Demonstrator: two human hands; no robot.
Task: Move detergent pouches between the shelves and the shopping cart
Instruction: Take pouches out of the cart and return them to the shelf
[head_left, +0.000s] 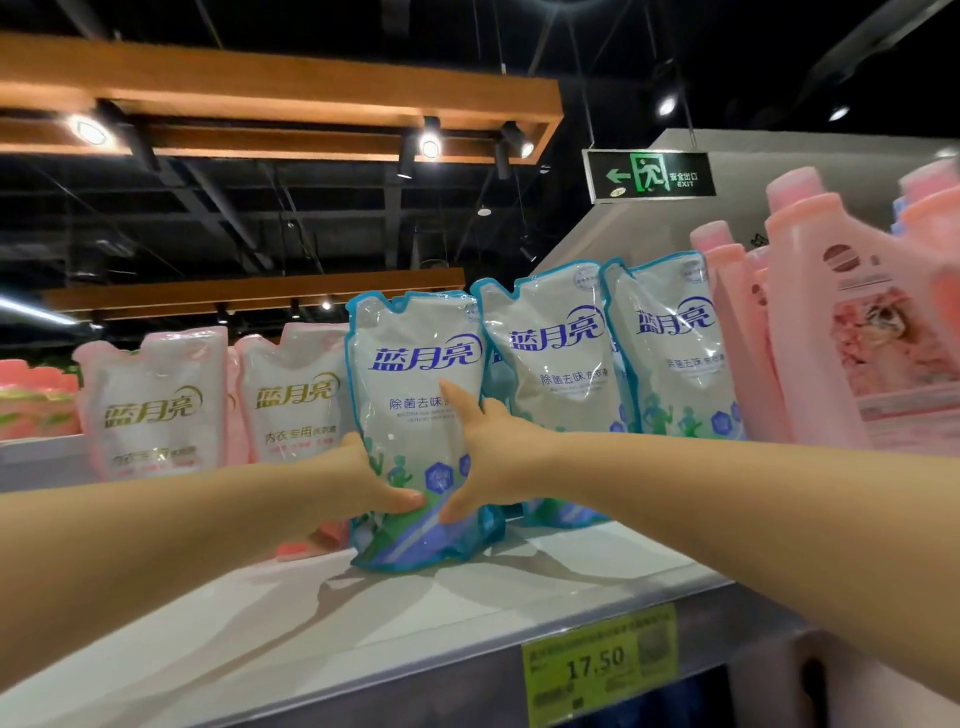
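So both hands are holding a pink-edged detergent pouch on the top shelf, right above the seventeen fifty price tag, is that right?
Not quite. The head view shows the left hand and right hand gripping a blue-edged pouch, not a pink-edged one. The pink-edged pouches stand untouched to its left. The rest holds: it sits on the top shelf, above and a little left of the 17.50 price tag.

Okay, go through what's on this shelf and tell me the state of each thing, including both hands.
Left hand: gripping the blue pouch's lower left side.
Right hand: gripping the same pouch's right side.
Held blue pouch: upright, sealed, bottom on the shelf.
Two more blue pouches: standing behind, leaning slightly.
Pink pouches: standing, sealed.
Pink bottles: upright, capped.
Price tag: clipped to shelf edge, reads 17.50.
Exit sign: lit.
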